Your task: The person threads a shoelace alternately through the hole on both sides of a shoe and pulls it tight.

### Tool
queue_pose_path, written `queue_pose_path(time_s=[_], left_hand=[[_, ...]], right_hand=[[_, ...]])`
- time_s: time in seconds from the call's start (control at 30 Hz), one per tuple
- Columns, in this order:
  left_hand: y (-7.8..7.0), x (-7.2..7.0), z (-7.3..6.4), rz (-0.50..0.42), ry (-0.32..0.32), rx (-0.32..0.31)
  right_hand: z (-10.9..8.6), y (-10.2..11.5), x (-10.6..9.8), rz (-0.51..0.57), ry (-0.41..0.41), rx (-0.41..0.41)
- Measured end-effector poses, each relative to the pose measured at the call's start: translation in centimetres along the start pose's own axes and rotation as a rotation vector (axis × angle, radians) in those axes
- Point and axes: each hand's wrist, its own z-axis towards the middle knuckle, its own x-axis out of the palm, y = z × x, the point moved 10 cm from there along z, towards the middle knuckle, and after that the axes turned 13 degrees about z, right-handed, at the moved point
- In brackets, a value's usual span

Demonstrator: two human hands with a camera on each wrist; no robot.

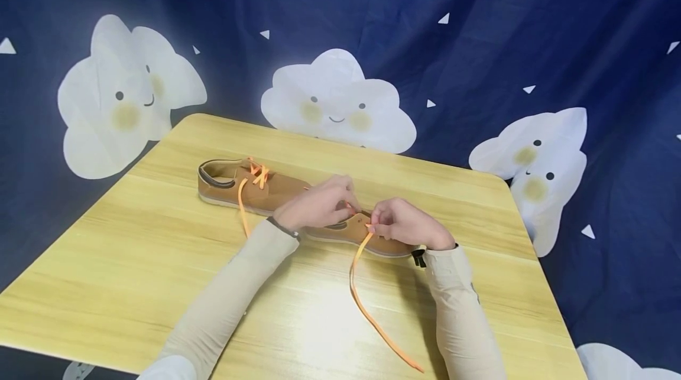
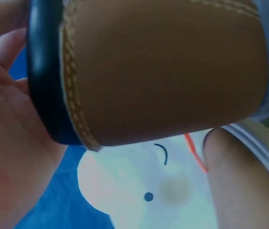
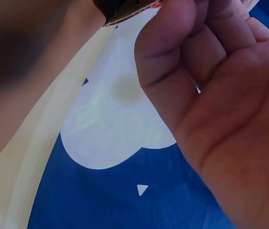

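Observation:
A tan shoe [image 1: 343, 233] with a pale sole lies on the table under both hands, its toe to the right. My right hand [image 1: 407, 223] pinches an orange shoelace [image 1: 364, 300] between thumb and fingertips beside the eyelets. The lace's long tail curves down across the table. My left hand [image 1: 321, 204] reaches over the shoe's opening, its bent fingers and thumb close to a bit of orange lace at the far eyelets. Whether they grip it cannot be seen. In the left wrist view, the shoe's heel [image 2: 163, 71] hides part of the fingers.
A second tan shoe [image 1: 223, 191] stands behind and to the left, with orange lace [image 1: 260, 178] crossed through its eyelets and one end hanging to the table [image 1: 133, 285]. Behind the table hangs a dark blue curtain [image 1: 468, 72] with white clouds.

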Motion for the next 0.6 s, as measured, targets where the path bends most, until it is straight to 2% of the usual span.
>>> queue_pose_path(time_s=[0.1, 0.23, 0.4, 0.5, 0.6], left_hand=[[-0.8, 0.2, 0.1, 0.064, -0.028, 0.067], [-1.1, 0.5, 0.2, 0.132, -0.051, 0.098], [-0.9, -0.3, 0.2, 0.152, -0.073, 0.089], [-0.6, -0.6, 0.1, 0.174, -0.046, 0.056], [0.1, -0.3, 0.0, 0.154, -0.002, 0.021]], right_hand=[[0.1, -0.2, 0.0, 0.012, -0.006, 0.005], [0.1, -0.1, -0.1, -0.003, -0.023, -0.003], [0.0, 0.3, -0.4, -0.010, -0.048, -0.003], [0.0, 0.4, -0.4, -0.016, -0.062, -0.002], [0.1, 0.4, -0.5, -0.025, -0.069, -0.008]])
